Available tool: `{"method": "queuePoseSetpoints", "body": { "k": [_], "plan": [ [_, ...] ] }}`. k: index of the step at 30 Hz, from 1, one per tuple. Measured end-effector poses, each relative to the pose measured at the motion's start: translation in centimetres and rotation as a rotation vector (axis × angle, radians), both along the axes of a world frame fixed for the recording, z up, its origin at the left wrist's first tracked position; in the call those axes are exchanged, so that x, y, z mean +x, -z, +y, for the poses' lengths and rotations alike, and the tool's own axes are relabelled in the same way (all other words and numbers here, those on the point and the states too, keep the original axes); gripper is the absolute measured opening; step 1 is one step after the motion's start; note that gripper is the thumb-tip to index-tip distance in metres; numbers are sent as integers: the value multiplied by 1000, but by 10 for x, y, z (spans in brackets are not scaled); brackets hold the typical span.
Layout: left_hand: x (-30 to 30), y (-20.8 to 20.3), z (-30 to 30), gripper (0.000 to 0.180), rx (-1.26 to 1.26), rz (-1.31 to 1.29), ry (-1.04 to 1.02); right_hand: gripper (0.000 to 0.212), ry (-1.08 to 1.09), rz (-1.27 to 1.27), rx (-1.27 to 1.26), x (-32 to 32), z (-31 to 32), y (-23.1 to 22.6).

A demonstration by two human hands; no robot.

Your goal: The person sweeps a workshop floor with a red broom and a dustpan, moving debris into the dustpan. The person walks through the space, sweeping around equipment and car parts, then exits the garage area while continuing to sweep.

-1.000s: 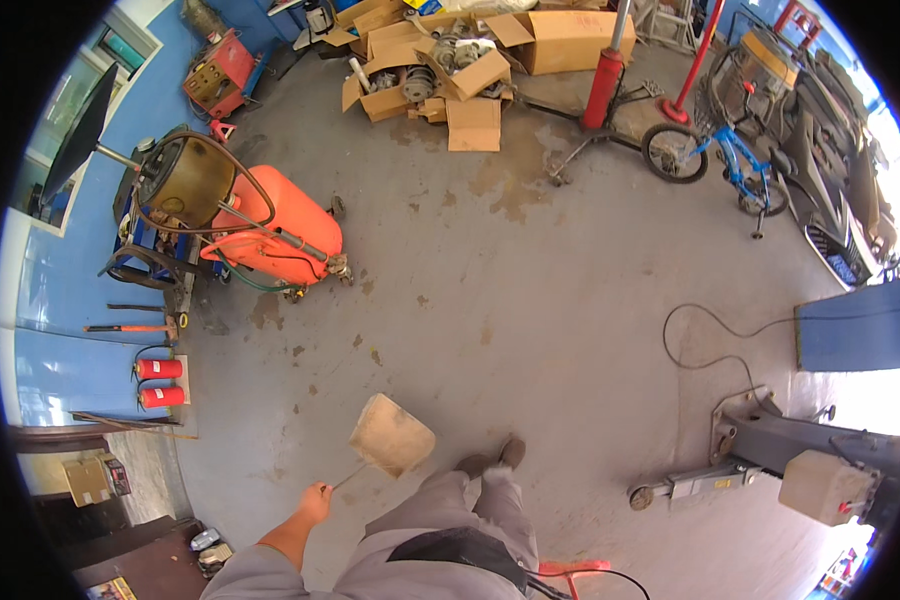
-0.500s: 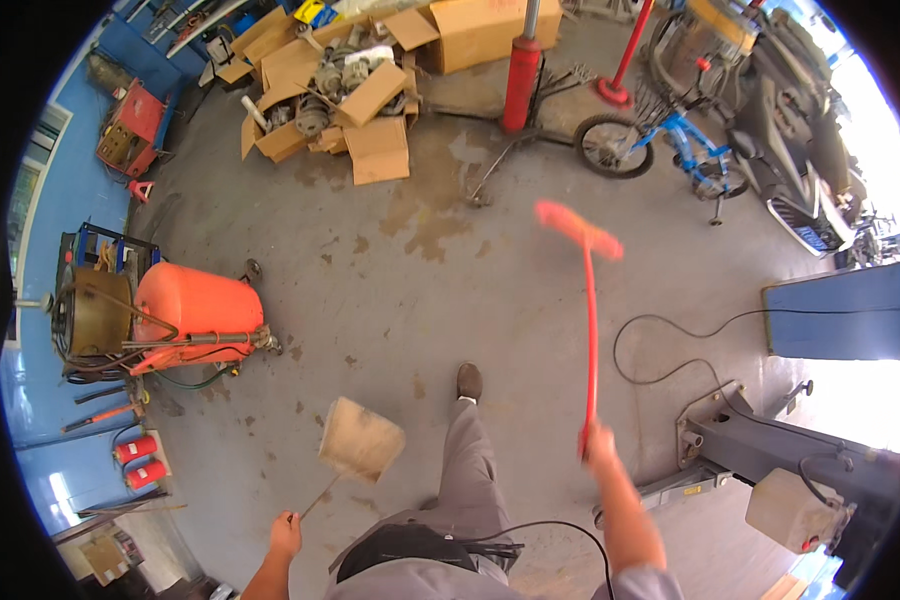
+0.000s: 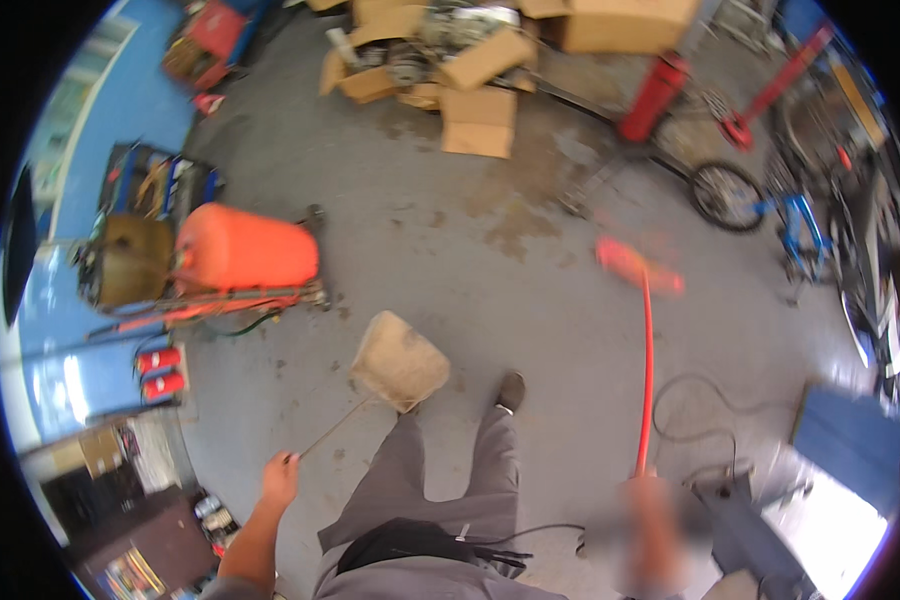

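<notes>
Head camera: the left hand (image 3: 280, 482) is clenched around the end of a thin handle, and at the far end of that handle is a dustpan (image 3: 401, 361), pale and dusty, tilted and ahead of the person's left leg. Whether the dustpan touches the floor (image 3: 530, 325) cannot be told. The right hand (image 3: 652, 520), smeared by blur, grasps the near end of a broom (image 3: 648, 370) by its red stick; the exact set of the fingers is hidden. The stick runs nearly straight away from the person to a blurred pinkish-red head, well apart from the dustpan and to its right. It is unclear whether the bristles meet the ground. The right shoe (image 3: 510, 391) stands between the two tools, nearer the dustpan.

Farther left are an orange tank (image 3: 250, 248), a brownish drum (image 3: 135, 260) just beside it and two red fire extinguishers (image 3: 160, 361) by the blue wall. Ahead, opened cardboard boxes (image 3: 478, 125) hold metal parts, with brown stains (image 3: 518, 232) on the floor nearby. A red cylinder (image 3: 656, 95) and a blue bicycle (image 3: 803, 236) stand at the upper right.
</notes>
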State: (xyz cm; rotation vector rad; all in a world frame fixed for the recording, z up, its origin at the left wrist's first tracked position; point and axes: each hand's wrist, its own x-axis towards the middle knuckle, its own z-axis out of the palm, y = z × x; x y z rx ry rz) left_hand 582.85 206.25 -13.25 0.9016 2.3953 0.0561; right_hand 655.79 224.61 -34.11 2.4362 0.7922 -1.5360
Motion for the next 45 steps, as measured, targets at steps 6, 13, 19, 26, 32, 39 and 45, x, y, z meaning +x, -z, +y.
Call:
{"method": "queuePoseSetpoints", "body": {
  "k": [6, 13, 19, 26, 32, 39, 45],
  "plan": [
    [-44, 30, 61, 35, 67, -39, 44, 30, -107, -157, -339, -40, -224, -233],
    [-126, 33, 93, 36, 141, -179, -62, 30, -224, -310, -305, -157, -221, -342],
    [-172, 34, 78, 30, 304, -313, -90, 43, -749, -252, 56, -342, 44, -186],
    [-215, 52, 50, 22, 350, -391, -126, 44, -658, 285, 202, -778, 326, 16],
    [-246, 52, 35, 20, 280, -404, -147, 55, -688, 401, 165, -944, 377, 98],
    [-249, 34, 0, 17, 313, -312, -186, 66, -778, 18, 112, -713, 219, 92],
    [-248, 22, -53, 24, 292, -238, -122, 65, -749, -170, 2, -470, -56, -19]
  ]
}}
